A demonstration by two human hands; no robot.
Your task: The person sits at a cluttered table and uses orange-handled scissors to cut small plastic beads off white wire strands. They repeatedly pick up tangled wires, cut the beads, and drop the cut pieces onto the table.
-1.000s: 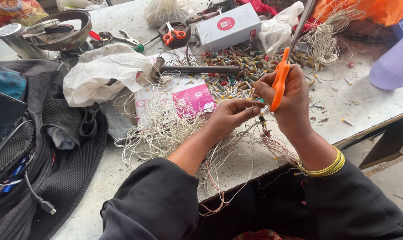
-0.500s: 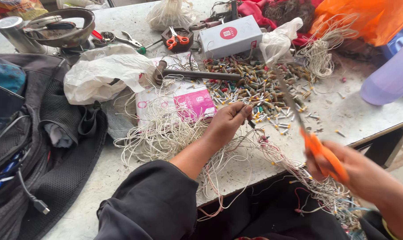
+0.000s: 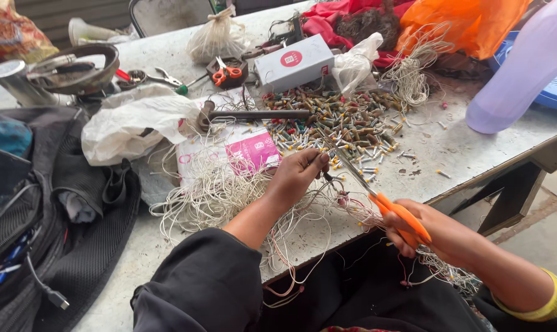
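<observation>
Left hand (image 3: 300, 175) pinches a thin wire (image 3: 330, 180); right hand (image 3: 435, 230) grips orange-handled scissors (image 3: 383, 200) (blades angled up-left toward it).

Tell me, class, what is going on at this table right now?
A person sits at a cluttered table. Their right hand holds orange scissors, blades pointing toward the left hand, which pinches something small above a tangle of pale string. A heap of small coloured pieces lies just beyond. A white box and a second pair of scissors sit further back.
</observation>
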